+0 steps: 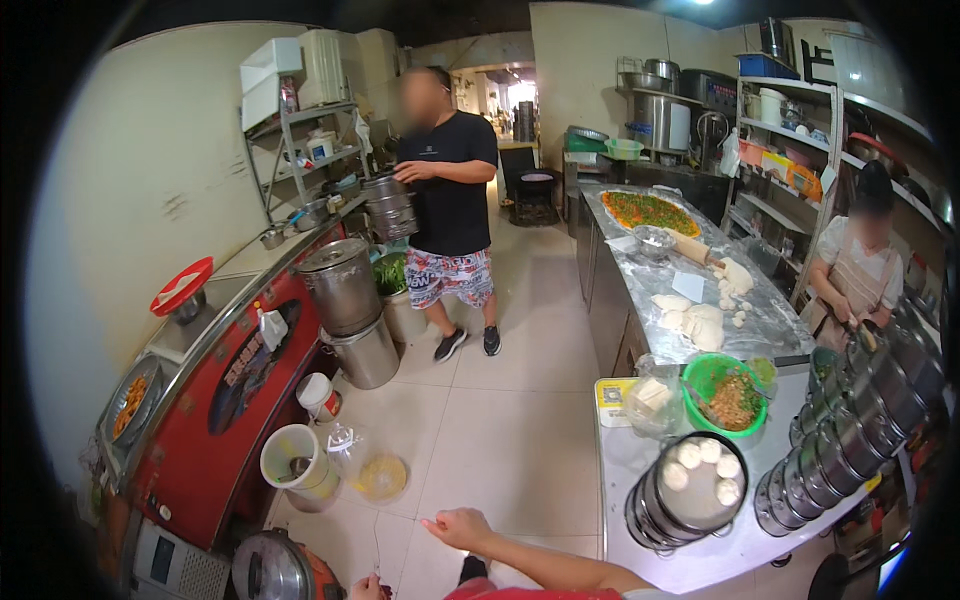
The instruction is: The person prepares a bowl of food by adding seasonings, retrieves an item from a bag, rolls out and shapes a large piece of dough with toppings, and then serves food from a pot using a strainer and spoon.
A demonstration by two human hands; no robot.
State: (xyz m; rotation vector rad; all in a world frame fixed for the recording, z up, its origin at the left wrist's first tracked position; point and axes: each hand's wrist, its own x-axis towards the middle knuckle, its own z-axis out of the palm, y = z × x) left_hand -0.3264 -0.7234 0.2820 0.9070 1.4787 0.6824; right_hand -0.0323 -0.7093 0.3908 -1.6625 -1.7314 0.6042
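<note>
My right hand (459,528) hangs over the tiled floor with its fingers curled in, and nothing shows in it. Only part of my left hand (367,588) is in view at the bottom edge; a small dark red thing is beside it, and whether it is held is unclear. To the left of that hand stands a lidded metal cooker (259,574). Right of my right arm, a round metal steamer (701,514) with several white buns (727,492) sits on the white table (622,495). Behind it is a green bowl (761,421) of chopped filling.
Tall steamer stacks (817,457) lean at right near a seated co-worker (862,270). Dough (703,327) and a rolling pin (686,246) lie on the metal worktable (622,300). Another person (450,187) holds stacked steamers (390,206) in the aisle. Buckets (300,465) and large pots (360,352) line the left.
</note>
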